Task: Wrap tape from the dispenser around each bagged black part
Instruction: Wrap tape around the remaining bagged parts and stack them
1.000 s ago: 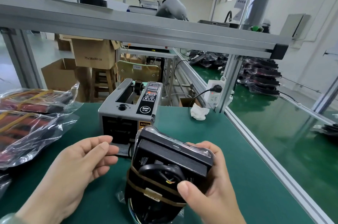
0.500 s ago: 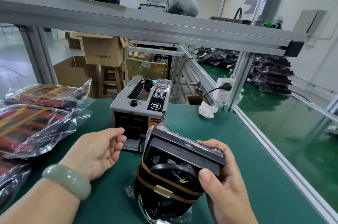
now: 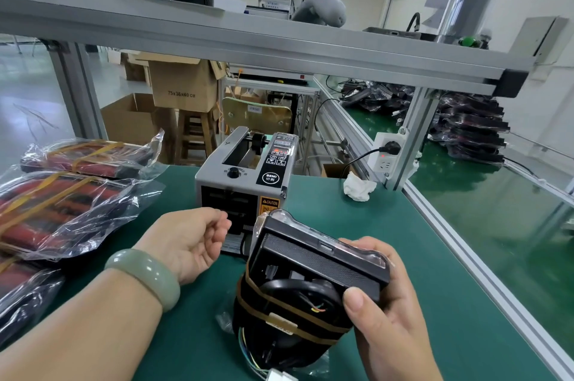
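Observation:
My right hand [image 3: 385,303] grips a bagged black part [image 3: 310,281], holding it upright just above the green table; brown tape bands cross its lower half and coloured wires hang from its bottom. The grey tape dispenser [image 3: 245,175] stands behind it at the table's middle. My left hand [image 3: 189,240], with a green bangle on the wrist, reaches to the dispenser's front outlet with its fingertips curled together there. Whether tape is between the fingers is too small to tell.
Several taped, bagged red-and-black parts [image 3: 62,206] lie piled at the left. A crumpled white tissue [image 3: 357,188] sits by the power socket [image 3: 385,153] on the right post. An aluminium shelf beam [image 3: 279,48] runs overhead. More bagged parts [image 3: 466,132] are stacked on the far bench.
My left hand moved forward and right from beside the part to the dispenser's outlet, its fingers closing together. My right hand kept its grip on the part.

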Available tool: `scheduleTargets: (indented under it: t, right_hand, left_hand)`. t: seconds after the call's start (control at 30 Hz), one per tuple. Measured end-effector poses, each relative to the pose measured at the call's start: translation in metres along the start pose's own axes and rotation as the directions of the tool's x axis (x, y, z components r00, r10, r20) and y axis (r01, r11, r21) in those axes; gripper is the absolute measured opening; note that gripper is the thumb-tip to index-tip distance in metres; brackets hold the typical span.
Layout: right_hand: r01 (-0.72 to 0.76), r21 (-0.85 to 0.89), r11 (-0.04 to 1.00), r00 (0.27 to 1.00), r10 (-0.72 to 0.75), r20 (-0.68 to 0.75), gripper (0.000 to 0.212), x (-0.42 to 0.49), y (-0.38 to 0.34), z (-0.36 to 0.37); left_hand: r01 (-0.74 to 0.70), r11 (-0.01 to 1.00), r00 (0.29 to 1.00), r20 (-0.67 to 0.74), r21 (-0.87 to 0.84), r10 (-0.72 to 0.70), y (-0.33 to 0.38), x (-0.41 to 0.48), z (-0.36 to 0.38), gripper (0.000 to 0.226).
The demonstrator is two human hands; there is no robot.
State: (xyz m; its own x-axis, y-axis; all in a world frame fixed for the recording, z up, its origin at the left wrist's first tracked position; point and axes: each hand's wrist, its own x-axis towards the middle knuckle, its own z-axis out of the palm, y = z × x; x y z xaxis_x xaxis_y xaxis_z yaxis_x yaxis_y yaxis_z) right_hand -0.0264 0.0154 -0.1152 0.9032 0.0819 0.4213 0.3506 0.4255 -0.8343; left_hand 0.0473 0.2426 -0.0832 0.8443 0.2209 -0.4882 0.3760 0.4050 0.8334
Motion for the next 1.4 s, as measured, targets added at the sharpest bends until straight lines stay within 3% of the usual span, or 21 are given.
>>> scheduleTargets:
  t: [0.5,0.87,1.03,1.1,1.17,1.23,1.33,1.4]
  right_hand:
    - [0.011,-0.028,1.0,1.0,-0.011,-0.002,0.04,0.0,-0.001,0.0]
    - [0.025,-0.016,1.0,1.0,-0.025,0.013,0.038,-0.002,-0.004,0.006]
    - [0.074,-0.09,0.993,0.996,-0.078,-0.039,0.055,-0.004,-0.002,0.01]
    - [0.142,-0.188,0.972,0.988,-0.151,-0.03,0.048,-0.004,-0.004,0.014]
    - [0.219,-0.287,0.932,0.973,-0.232,-0.012,0.041,-0.004,-0.007,0.019]
    - [0.268,-0.352,0.897,0.957,-0.288,-0.005,0.041,-0.004,-0.007,0.022]
    - [0.268,-0.389,0.881,0.958,-0.287,0.008,0.043,-0.004,-0.009,0.026]
    - [0.296,-0.458,0.838,0.947,-0.319,0.029,0.044,-0.004,-0.01,0.03]
  left_hand:
    - [-0.013,0.999,0.999,-0.03,0.044,0.015,0.008,0.011,0.005,0.018]
    - [-0.104,0.988,0.968,-0.216,0.11,0.126,-0.003,0.025,0.011,0.017]
    - [-0.138,0.99,0.988,-0.075,-0.035,0.136,0.0,-0.012,-0.004,0.017]
    - [-0.192,0.979,0.981,0.009,-0.074,0.193,0.003,-0.04,-0.008,0.013]
    - [-0.274,0.961,0.956,0.101,-0.037,0.277,0.004,-0.066,-0.009,0.007]
    - [-0.396,0.916,0.909,0.17,0.067,0.38,0.002,-0.09,-0.006,0.027]
    - [-0.568,0.8,0.812,0.291,0.196,0.505,0.002,-0.117,0.006,0.04]
    - [-0.633,0.72,0.768,0.344,0.284,0.54,0.003,-0.121,0.012,0.037]
